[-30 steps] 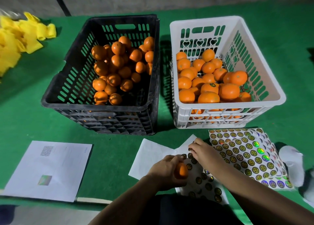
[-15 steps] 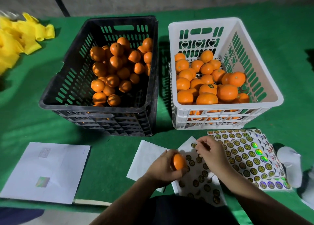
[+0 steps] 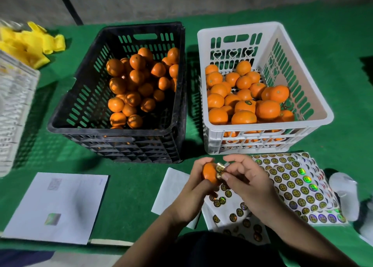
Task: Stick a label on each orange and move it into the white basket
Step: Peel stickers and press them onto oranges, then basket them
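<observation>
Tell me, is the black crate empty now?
No, the black crate holds many oranges piled toward its right side.

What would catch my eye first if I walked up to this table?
Probably the two crates of oranges side by side on the green cloth: a black crate on the left and a white basket on the right. Just in front of them, the left hand holds one orange while the right hand brings a round sticker up to it. Under the hands lie sheets of shiny round stickers.
</observation>
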